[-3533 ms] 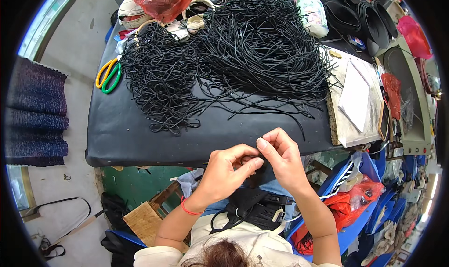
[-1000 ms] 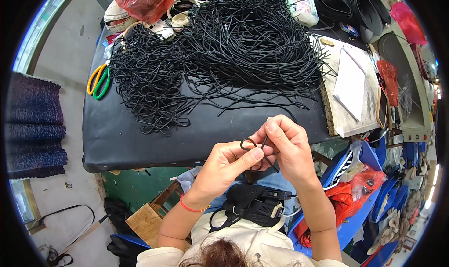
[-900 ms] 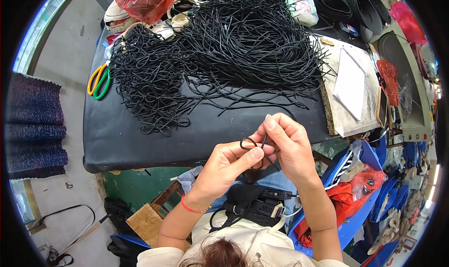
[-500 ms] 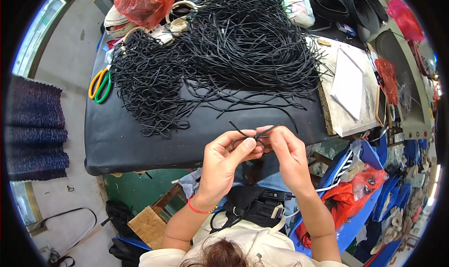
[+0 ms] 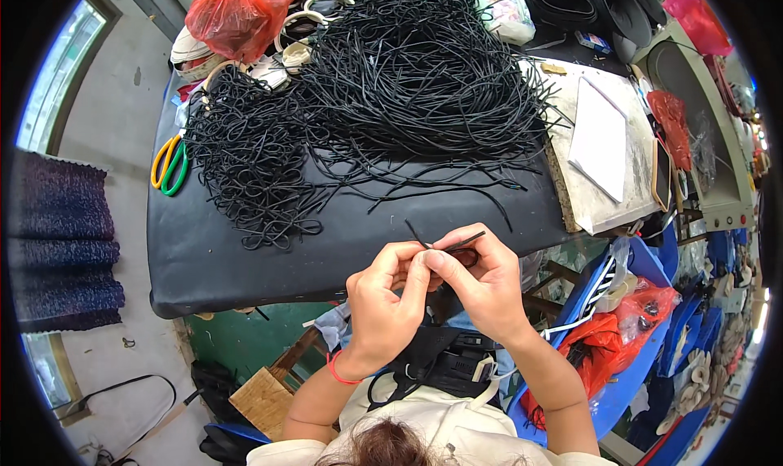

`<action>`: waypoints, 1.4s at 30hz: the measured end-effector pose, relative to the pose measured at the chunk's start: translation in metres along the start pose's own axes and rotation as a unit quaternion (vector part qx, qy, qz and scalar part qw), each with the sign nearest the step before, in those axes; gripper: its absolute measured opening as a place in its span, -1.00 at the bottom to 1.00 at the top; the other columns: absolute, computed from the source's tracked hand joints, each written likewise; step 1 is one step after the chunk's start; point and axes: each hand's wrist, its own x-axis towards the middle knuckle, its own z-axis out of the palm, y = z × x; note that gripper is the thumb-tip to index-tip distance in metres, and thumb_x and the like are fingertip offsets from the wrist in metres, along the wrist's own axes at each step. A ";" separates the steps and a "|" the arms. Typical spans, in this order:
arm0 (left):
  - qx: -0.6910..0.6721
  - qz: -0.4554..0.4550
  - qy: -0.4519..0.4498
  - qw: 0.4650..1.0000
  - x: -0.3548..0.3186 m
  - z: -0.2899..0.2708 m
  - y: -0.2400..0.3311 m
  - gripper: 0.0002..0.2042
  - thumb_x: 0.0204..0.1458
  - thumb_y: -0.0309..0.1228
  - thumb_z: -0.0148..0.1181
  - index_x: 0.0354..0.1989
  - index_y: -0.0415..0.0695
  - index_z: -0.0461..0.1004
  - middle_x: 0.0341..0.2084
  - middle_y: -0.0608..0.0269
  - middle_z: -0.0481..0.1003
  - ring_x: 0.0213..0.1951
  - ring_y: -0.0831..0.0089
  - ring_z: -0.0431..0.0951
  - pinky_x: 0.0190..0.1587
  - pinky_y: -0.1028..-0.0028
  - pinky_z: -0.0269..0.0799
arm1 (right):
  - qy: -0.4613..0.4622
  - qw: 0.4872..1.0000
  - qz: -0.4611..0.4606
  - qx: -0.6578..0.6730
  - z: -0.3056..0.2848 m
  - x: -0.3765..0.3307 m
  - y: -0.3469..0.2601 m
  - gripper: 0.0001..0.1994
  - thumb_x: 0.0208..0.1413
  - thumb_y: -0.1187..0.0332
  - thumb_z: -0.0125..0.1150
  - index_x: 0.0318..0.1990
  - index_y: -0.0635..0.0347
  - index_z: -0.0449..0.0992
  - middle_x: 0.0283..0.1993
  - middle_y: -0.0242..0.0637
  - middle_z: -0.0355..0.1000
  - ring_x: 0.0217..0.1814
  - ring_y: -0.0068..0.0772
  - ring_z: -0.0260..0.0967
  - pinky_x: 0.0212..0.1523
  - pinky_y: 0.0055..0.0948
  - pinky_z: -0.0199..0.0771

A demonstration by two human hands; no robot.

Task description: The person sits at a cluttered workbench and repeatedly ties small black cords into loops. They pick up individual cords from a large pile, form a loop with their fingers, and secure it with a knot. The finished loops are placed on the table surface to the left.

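A short black cord [image 5: 466, 241] is pinched between my two hands, just off the front edge of the black-covered table. My left hand [image 5: 388, 293] grips it with thumb and fingertips pressed together. Right up against it, my right hand [image 5: 483, 286] closes on the same cord, thumb touching near the left fingertips. Two loose ends stick up above the fingers, and a small loop shows by the right fingers. The crossing between the fingertips is mostly hidden. Beyond my hands lie a big pile of straight black cords [image 5: 424, 82] and a pile of looped black cords [image 5: 253, 156].
Scissors [image 5: 170, 166] with yellow and green handles lie at the table's left edge. A red plastic bag [image 5: 236, 17] sits at the back left. On the right are a board [image 5: 563, 156] with white paper [image 5: 598, 139] and a blue bin [image 5: 628, 376] holding red bags.
Both hands have drawn closer together, and the right thumb has come over to the left fingertips. The loop now shows by the right fingers. The whole view has shifted slightly.
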 end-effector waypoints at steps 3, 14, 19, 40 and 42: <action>0.026 0.031 0.009 0.999 -0.001 0.001 -0.003 -0.89 0.11 -0.55 0.00 -0.30 -0.37 0.38 -0.48 0.18 0.51 -0.45 0.57 0.52 -0.37 0.61 0.47 | 0.008 1.000 0.005 -0.003 0.002 -0.002 0.000 -0.89 0.06 0.46 0.17 -0.30 0.31 0.43 -0.40 -0.33 0.45 -0.39 -0.64 0.40 -0.34 -0.63 0.43; -0.056 -0.079 -0.069 0.993 0.012 -0.006 0.014 -0.87 0.04 -0.57 0.08 -0.25 -0.35 0.46 -0.46 0.24 0.49 -0.43 0.62 0.46 -0.37 0.65 0.39 | 0.037 0.999 -0.028 -0.009 -0.008 0.001 -0.001 -0.86 0.08 0.39 0.11 -0.36 0.32 0.44 -0.43 -0.28 0.39 -0.40 -0.56 0.37 -0.41 -0.54 0.38; 0.029 -0.001 -0.069 0.997 0.008 -0.007 0.005 -0.93 0.05 -0.56 0.05 -0.32 -0.30 0.40 -0.45 0.35 0.36 -0.50 0.69 0.34 -0.45 0.69 0.31 | 0.103 0.955 -0.235 -0.146 -0.007 0.004 0.003 -0.89 -0.03 0.44 0.14 -0.45 0.29 0.39 -0.50 -0.16 0.27 -0.45 -0.13 0.27 -0.43 -0.34 0.29; 0.280 0.155 0.077 0.944 -0.006 0.023 -0.008 -0.85 0.07 -0.52 0.06 -0.29 -0.37 0.46 -0.46 0.18 0.52 -0.41 0.51 0.49 -0.34 0.53 0.41 | 0.145 0.977 -0.080 -0.137 -0.001 0.003 0.021 -0.75 0.02 0.32 0.12 -0.53 0.33 0.30 -0.53 0.03 0.33 -0.49 0.03 0.34 -0.48 -0.22 0.30; 0.162 0.034 0.021 0.986 -0.005 0.013 -0.005 -0.83 0.10 -0.51 0.02 -0.27 -0.39 0.45 -0.45 0.14 0.52 -0.40 0.48 0.52 -0.32 0.52 0.44 | 0.068 0.994 0.026 -0.084 -0.012 0.003 0.012 -0.73 0.03 0.25 0.16 -0.48 0.33 0.40 -0.63 -0.18 0.38 -0.59 -0.44 0.37 -0.57 -0.41 0.33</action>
